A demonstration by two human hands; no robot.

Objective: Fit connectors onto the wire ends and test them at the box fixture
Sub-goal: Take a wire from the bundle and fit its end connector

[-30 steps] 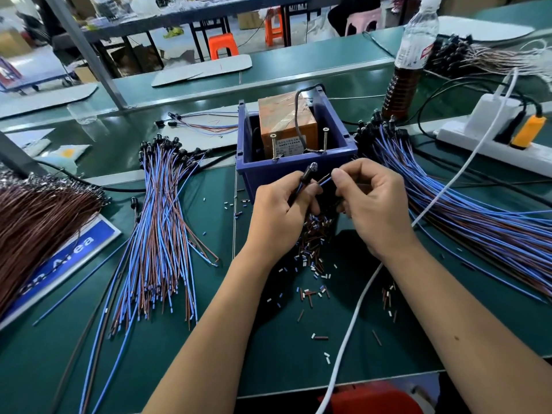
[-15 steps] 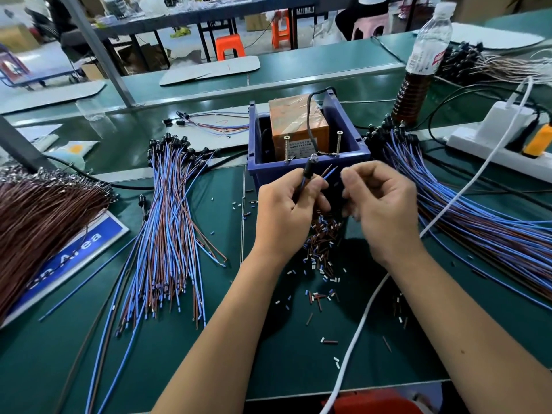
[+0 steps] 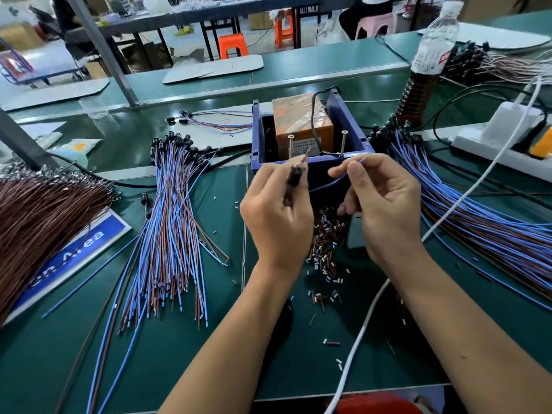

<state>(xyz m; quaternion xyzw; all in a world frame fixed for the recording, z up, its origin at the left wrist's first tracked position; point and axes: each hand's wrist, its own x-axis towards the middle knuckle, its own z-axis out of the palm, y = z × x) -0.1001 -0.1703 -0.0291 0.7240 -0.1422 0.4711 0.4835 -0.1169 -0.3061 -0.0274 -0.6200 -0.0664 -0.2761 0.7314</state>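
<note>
My left hand (image 3: 276,210) grips a black connector (image 3: 294,177) with a brown wire end sticking up from it, held just in front of the blue box fixture (image 3: 257,138). My right hand (image 3: 379,201) pinches a thin blue wire (image 3: 339,180) that runs from the connector and points up toward the right screw (image 3: 343,142). Two upright screws stand at the box's front wall; the left screw (image 3: 290,144) is near the brown wire tip. An orange block (image 3: 298,121) sits inside the box.
A bundle of blue and brown wires with connectors (image 3: 170,222) lies left, another bundle (image 3: 478,216) lies right. Brown wires (image 3: 38,222) lie far left. Cut wire bits (image 3: 324,252) litter the mat. A white cable (image 3: 367,321), a power strip (image 3: 495,138) and a bottle (image 3: 427,64) are on the right.
Both hands rose toward the box's front wall and drew apart. The blue wire now stretches between them, its tip near the right screw, with the brown tip near the left screw.
</note>
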